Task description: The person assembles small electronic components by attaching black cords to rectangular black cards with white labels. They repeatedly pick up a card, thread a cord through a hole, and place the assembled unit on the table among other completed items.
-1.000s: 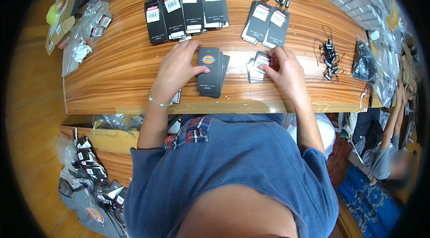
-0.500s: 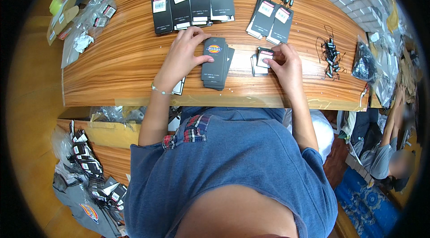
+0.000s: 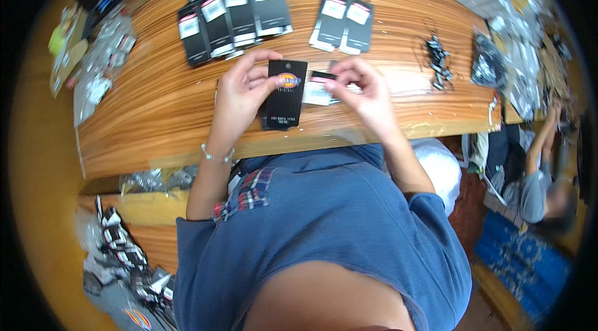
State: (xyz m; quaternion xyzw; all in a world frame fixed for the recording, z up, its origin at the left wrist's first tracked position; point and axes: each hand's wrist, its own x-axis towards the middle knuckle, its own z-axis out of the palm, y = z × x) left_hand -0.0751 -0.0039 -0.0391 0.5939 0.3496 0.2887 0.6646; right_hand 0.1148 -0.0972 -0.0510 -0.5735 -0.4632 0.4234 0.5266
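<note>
My left hand (image 3: 244,87) grips a tall black hang tag (image 3: 288,102) by its left edge, thumb on the front. It is raised over a stack of dark tags (image 3: 266,122), mostly hidden behind it. Just to the right, my right hand (image 3: 366,89) has thumb and fingers pinched on a small black tag (image 3: 322,74) with a white label; motion blurs its edges. Other small white tags (image 3: 316,97) lie beneath and beside it on the table.
Strung black tags (image 3: 268,4) lie in overlapping piles at the back left, with two more piles (image 3: 344,23) at the back centre. Loose black strings (image 3: 438,60) lie to the right beside a plastic bag of black items (image 3: 488,60). Another person (image 3: 529,194) sits far right.
My left hand has lifted a tag off the stack and tilted it up. My right hand has come left toward it with the small tag. The head view has shifted.
</note>
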